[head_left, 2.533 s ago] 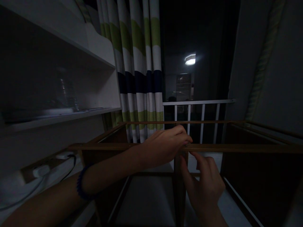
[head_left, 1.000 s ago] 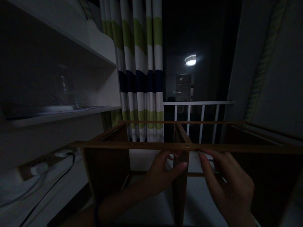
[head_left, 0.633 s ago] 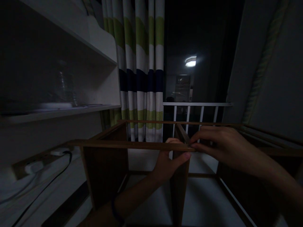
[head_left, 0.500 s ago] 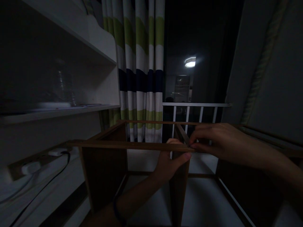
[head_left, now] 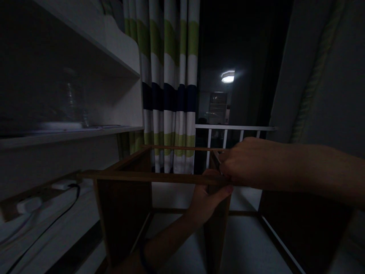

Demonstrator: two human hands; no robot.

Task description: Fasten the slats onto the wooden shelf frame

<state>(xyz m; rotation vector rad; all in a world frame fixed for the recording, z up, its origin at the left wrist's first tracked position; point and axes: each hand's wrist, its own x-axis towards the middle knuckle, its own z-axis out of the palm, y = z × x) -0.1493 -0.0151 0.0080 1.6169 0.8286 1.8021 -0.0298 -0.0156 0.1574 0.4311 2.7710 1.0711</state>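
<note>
A dark wooden cabinet frame (head_left: pixel 122 201) stands open in front of me, with a thin front rail (head_left: pixel 142 176) across its top and an upright divider panel (head_left: pixel 216 228) in the middle. My left hand (head_left: pixel 207 198) reaches up from below and grips the top of the divider where it meets the rail, thumb pressed under the rail. My right hand (head_left: pixel 251 163) comes in from the right and rests on top of that same joint, fingers curled and pinched together; whatever they hold is hidden. The room is very dim.
White shelves (head_left: pixel 71 133) with a clear bottle (head_left: pixel 71 99) stand at the left. A cable (head_left: pixel 57 213) and plug lie on the low ledge. Striped curtains (head_left: pixel 168 83) hang behind, beside a white railing (head_left: pixel 228 133). A wall (head_left: pixel 322 76) rises at the right.
My right hand rose from below the rail to its top at the divider joint and has slid further left. My left hand dropped from above the rail and now grips the divider from underneath.
</note>
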